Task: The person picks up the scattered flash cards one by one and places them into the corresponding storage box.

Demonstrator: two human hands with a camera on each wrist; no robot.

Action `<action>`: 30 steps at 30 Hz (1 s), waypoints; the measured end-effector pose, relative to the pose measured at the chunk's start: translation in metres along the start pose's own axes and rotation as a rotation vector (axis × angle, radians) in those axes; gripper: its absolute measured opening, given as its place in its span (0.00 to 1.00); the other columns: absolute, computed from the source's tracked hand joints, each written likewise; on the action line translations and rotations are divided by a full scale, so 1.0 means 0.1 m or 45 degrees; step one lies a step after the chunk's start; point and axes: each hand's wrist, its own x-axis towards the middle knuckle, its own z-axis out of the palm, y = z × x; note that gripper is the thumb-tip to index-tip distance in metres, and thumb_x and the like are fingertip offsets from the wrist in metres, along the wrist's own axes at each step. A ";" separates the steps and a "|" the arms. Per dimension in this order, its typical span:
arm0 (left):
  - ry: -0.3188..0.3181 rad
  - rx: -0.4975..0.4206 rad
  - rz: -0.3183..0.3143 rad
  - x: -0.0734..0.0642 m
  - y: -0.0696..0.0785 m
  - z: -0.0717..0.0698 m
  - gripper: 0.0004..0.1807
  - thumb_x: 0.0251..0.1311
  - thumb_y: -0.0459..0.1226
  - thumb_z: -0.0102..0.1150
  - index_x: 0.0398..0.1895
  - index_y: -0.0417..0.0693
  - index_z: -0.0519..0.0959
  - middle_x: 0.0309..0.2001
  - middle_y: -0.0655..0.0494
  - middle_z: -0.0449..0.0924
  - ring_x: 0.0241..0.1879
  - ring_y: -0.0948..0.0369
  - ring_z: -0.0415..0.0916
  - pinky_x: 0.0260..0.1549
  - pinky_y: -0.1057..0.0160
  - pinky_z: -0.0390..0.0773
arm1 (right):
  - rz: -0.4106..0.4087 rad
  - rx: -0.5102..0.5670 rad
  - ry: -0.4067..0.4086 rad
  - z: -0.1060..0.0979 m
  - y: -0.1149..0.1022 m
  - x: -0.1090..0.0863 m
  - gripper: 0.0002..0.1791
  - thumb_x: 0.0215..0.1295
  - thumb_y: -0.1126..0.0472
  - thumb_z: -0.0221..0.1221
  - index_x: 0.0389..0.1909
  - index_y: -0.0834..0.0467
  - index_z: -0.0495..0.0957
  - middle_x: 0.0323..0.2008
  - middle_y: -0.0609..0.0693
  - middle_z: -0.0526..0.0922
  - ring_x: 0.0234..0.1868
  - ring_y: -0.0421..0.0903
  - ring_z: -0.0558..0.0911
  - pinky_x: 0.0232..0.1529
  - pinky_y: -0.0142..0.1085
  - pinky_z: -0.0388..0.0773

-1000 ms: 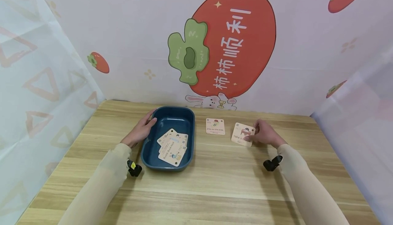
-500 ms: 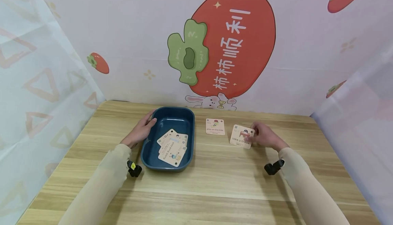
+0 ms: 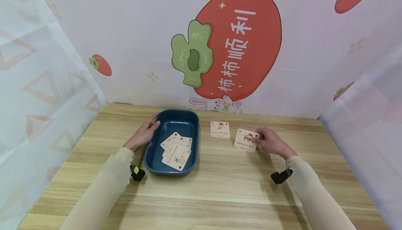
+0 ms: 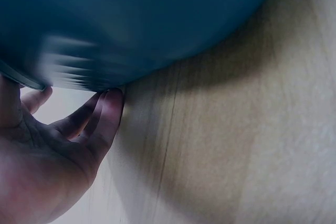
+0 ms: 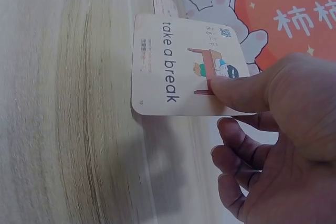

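Observation:
My right hand pinches a square picture card printed "take a break". In the right wrist view the thumb lies across the card's picture, the other fingers are curled below, and the card is tilted just over the table. At the left, my left hand grips the side of a deep blue tray. Its thumb hooks over the rim, and the fingers press the outer wall. Several overlapping cards lie inside the tray, the top one reading "play ping-pong".
A "play on the slide" card lies flat on the wooden table, between the tray and the held card. Behind the table's far edge stands a patterned backdrop with a large persimmon print. Similar sheets flank both sides.
My right hand has shifted slightly left and toward me with the "take a break" card, whose printed words show more fully. The left hand and tray stay where they were.

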 end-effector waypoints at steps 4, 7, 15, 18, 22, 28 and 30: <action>0.003 0.000 -0.011 0.00 0.00 0.00 0.33 0.82 0.49 0.35 0.84 0.55 0.42 0.80 0.40 0.45 0.77 0.37 0.45 0.70 0.32 0.50 | -0.050 0.031 0.021 0.01 -0.03 -0.04 0.09 0.73 0.65 0.60 0.32 0.63 0.74 0.26 0.51 0.68 0.29 0.47 0.68 0.26 0.35 0.65; 0.001 0.002 -0.012 0.01 -0.01 0.00 0.33 0.82 0.49 0.35 0.84 0.55 0.42 0.80 0.40 0.45 0.77 0.37 0.45 0.70 0.32 0.50 | -0.088 0.030 0.049 0.02 -0.07 -0.06 0.08 0.73 0.65 0.60 0.32 0.62 0.74 0.28 0.52 0.69 0.31 0.47 0.69 0.29 0.37 0.67; -0.001 -0.011 -0.014 0.01 -0.01 0.00 0.33 0.82 0.49 0.35 0.84 0.55 0.43 0.81 0.41 0.45 0.77 0.37 0.45 0.70 0.33 0.50 | -0.152 0.004 0.130 0.03 -0.18 -0.09 0.05 0.73 0.65 0.60 0.36 0.63 0.78 0.33 0.53 0.72 0.37 0.50 0.70 0.37 0.42 0.68; -0.006 -0.010 -0.003 0.01 0.00 0.00 0.33 0.82 0.49 0.35 0.84 0.54 0.42 0.80 0.40 0.44 0.77 0.36 0.45 0.70 0.32 0.50 | -0.164 0.013 0.151 0.03 -0.24 -0.11 0.05 0.73 0.65 0.60 0.36 0.62 0.79 0.34 0.54 0.73 0.38 0.50 0.70 0.37 0.42 0.67; -0.007 -0.015 0.006 0.00 0.00 0.01 0.33 0.82 0.49 0.35 0.84 0.54 0.42 0.80 0.39 0.45 0.77 0.36 0.46 0.69 0.32 0.51 | -0.187 0.023 0.176 0.02 -0.33 -0.13 0.05 0.73 0.65 0.61 0.36 0.62 0.79 0.35 0.54 0.74 0.38 0.50 0.71 0.38 0.42 0.67; -0.003 -0.002 0.010 -0.01 0.00 0.01 0.33 0.82 0.49 0.36 0.84 0.54 0.43 0.81 0.40 0.44 0.77 0.36 0.45 0.69 0.32 0.51 | -0.212 0.010 0.204 0.00 -0.48 -0.14 0.04 0.72 0.65 0.62 0.35 0.61 0.79 0.35 0.54 0.73 0.38 0.51 0.70 0.37 0.42 0.67; -0.003 0.006 0.012 -0.01 0.01 0.00 0.33 0.82 0.49 0.36 0.84 0.54 0.42 0.80 0.39 0.44 0.77 0.36 0.45 0.69 0.31 0.50 | -0.222 0.004 0.211 -0.01 -0.54 -0.15 0.04 0.72 0.64 0.62 0.36 0.61 0.80 0.35 0.54 0.73 0.38 0.51 0.70 0.36 0.43 0.67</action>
